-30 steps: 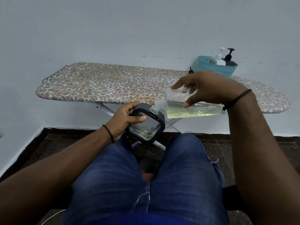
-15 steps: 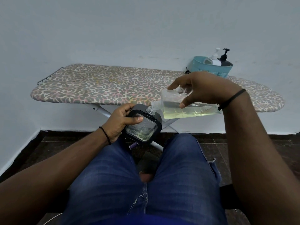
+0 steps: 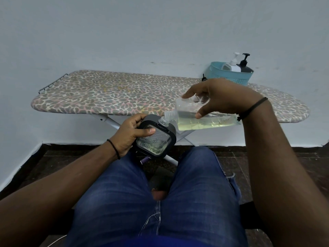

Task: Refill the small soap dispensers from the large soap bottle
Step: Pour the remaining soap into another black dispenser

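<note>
My left hand (image 3: pixel 130 133) grips a small dark square dispenser (image 3: pixel 155 139) with a clear patterned face, held above my knees. A large clear bottle (image 3: pixel 203 116) with pale yellow soap lies nearly horizontal in my right hand (image 3: pixel 219 96), which grips it from above. The bottle's threaded mouth meets the open neck at the dispenser's top right corner. The soap lies level along the bottle's lower side. Some pale liquid shows in the bottom of the dispenser.
An ironing board (image 3: pixel 110 94) with a leopard-print cover stands in front of me against a pale wall. At its right end a teal basket (image 3: pixel 229 75) holds a white pump bottle (image 3: pixel 233 65) and a black pump bottle (image 3: pixel 244 64). My legs in blue jeans fill the foreground.
Both hands hold the same things with the bottle mouth at the dispenser neck. The view has shifted slightly; the bottle's tilt looks about the same.
</note>
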